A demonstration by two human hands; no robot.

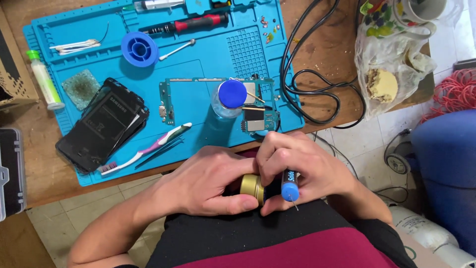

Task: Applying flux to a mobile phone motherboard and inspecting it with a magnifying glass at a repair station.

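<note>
Below the near edge of the wooden table (327,54), over the person's lap, both hands are meeting around a small round gold tin (252,188). The left hand (208,186) is wrapping the tin's smooth metal side, thumb pressing along its underside. The right hand (302,171) is closing over the tin's dark far end, and it is also pinching a slim blue plastic tube (290,186) with a thin wire poking from its tip.

Up on the table, a blue silicone work mat (208,84), ribbed and moulded into trays, is lying square to the near edge. At the mat's near right corner a green circuit board (198,99) with metal shields is resting flat, and a clear bottle with a blue round cap (232,94) is standing on it. Toward the mat's near left corner, a black glossy phone body (104,124) is lying tilted, with a white and pink toothbrush (144,149) and dark tweezers just beside it. Along the mat's far edge are lying a red and black screwdriver (191,24), a blue plastic spool (140,48) and some cotton swabs (74,46). Off the mat's left edge a small white bottle with a green cap (44,79) is lying on the bare wood. Black cables (307,84) are looping past the mat's right edge, beside a crinkled plastic bag (391,64).
</note>
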